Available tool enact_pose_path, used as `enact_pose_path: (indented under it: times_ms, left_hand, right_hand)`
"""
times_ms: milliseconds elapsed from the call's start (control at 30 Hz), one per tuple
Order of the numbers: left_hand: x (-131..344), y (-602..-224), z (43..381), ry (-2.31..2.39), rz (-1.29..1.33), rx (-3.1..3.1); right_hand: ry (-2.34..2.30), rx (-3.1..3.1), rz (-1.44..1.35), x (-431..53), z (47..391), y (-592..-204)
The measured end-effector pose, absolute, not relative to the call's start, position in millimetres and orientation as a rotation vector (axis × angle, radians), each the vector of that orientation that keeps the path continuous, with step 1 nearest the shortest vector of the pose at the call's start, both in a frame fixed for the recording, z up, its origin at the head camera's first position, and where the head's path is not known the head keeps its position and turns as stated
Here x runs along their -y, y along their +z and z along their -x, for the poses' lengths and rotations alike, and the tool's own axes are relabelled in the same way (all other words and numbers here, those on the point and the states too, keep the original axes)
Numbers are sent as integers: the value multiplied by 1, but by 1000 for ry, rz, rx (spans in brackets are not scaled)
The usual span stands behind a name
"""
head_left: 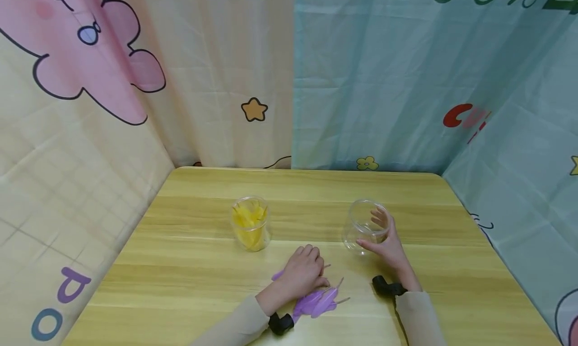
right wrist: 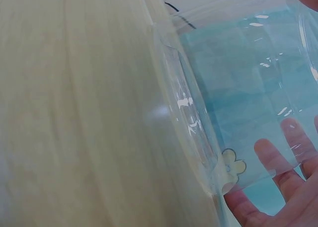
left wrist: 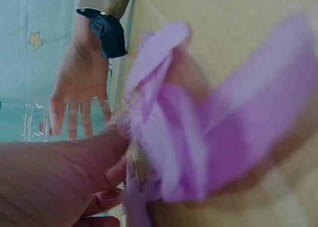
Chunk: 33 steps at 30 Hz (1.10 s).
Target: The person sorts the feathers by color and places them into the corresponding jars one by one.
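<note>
Steady the clear cup [head_left: 354, 231] with right fingers [right wrist: 241, 206] curved round it. Gather the purple feathers [head_left: 321, 303], lying on the surface [head_left: 180, 286] at curled left fingers [head_left: 310, 254], by the quills [head_left: 344, 301]; cannot tell if pinched.

We're getting soft, fairly even light in the head view, with a pale sheen across the middle of the table [head_left: 189, 286] and gentle shading in the curtain [head_left: 361, 85] folds. Left wrist is rougher: the purple feathers [left wrist: 174, 142] are way blurry up close, with a brownish shadow alongside. On the right wrist we've got white glints on the clear cup [right wrist: 243, 98], plus hazy glare on the blurry tabletop.
</note>
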<state>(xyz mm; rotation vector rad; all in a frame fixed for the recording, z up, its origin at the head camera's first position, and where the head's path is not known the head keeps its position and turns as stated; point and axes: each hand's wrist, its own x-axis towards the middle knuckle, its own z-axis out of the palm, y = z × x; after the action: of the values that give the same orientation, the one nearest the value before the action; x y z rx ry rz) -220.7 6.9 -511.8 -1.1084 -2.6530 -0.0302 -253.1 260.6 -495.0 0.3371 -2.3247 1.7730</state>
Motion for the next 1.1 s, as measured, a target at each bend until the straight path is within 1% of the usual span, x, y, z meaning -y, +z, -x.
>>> enact_pose_path:
  times_ms: [400,533,667,867,1100]
  left_hand:
    - [-8,-512,226,89,1161,2598]
    - [-9,-508,234,14,1151,2587]
    - [-7,-493,242,-214,1141,2590]
    - [-10,-460,262,-782,1080,2563]
    - [-39,-430,294,-1269,974,2318]
  right_hand:
    - [1744,2346,-335,-262,256,-494]
    - [1752,2343,-338,-263,259,-491]
    - [1759,2331,-353,-262,263,-489]
    - [1758,2322,-373,-261,267,-488]
    - [1800,2314,-353,-262,262,-495]
